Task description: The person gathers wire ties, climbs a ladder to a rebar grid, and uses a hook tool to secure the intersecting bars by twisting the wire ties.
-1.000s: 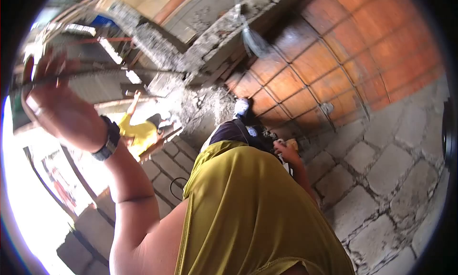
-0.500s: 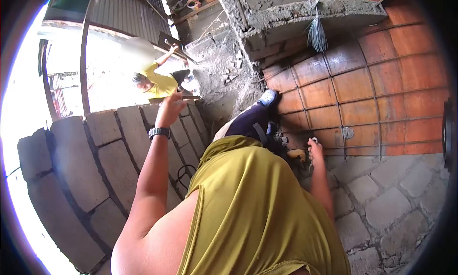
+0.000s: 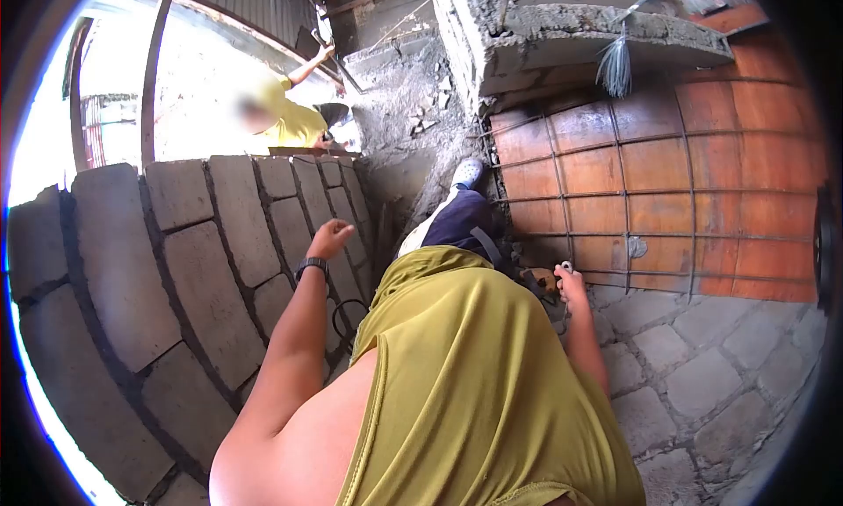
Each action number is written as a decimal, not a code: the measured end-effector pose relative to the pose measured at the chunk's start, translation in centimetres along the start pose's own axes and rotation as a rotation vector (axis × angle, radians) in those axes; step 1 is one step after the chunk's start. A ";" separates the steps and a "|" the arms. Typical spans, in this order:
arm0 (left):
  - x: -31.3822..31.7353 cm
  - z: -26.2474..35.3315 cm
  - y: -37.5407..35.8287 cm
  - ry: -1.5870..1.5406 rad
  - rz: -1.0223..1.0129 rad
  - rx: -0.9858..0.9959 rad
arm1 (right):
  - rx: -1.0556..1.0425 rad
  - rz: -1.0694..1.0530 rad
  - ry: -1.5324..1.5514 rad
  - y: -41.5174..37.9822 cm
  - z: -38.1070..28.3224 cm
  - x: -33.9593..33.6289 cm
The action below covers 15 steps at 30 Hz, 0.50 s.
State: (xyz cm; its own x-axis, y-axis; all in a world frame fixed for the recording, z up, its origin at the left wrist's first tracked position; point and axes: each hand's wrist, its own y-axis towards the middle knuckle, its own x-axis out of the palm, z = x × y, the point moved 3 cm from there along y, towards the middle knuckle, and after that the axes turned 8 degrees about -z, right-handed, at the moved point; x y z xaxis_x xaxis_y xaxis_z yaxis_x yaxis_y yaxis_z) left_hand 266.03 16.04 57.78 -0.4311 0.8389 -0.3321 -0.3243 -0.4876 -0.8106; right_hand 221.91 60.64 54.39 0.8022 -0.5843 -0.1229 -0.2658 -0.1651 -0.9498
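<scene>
My left hand [image 3: 331,239], with a dark watch at the wrist, is in front of the block wall [image 3: 206,286]. Its fingers are curled together and nothing shows in them. On the other side, my right hand [image 3: 571,288] is closed round a small metal tool [image 3: 566,266] whose ringed end sticks out above the fingers. That hand is near the lower edge of the rebar grid [image 3: 624,192], which lies over orange-brown wooden panels [image 3: 724,212]. A bundle of thin wires [image 3: 615,67] hangs at the concrete ledge [image 3: 606,27].
Beyond the wall, a person in a yellow shirt [image 3: 299,124] has one arm raised to a dark bar. Rubble and rough concrete [image 3: 421,111] lie ahead of my foot [image 3: 468,172]. Stone-like paving [image 3: 702,383] is at the lower right.
My left hand has come down from the wall's top edge, away from the small board there. My right hand still grips the tool. The view has shifted, and the other person's head is lower.
</scene>
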 end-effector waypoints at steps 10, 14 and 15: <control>1.1 3.8 2.4 -0.111 0.018 0.093 | 0.024 0.041 -0.139 -1.7 -4.1 -1.2; 1.3 0.6 2.5 -0.113 0.042 0.020 | -0.009 0.030 -0.166 -2.6 -6.3 -1.2; 1.4 -0.5 2.3 -0.128 0.048 0.007 | -0.019 0.029 -0.166 -3.1 -6.9 -1.2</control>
State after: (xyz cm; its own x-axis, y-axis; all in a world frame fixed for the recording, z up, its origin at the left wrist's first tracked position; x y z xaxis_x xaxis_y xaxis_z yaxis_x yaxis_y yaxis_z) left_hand 265.10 16.19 55.19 -0.5499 0.7771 -0.3060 -0.3067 -0.5287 -0.7914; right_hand 218.09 56.35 59.43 0.8708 -0.4502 -0.1978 -0.2991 -0.1656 -0.9397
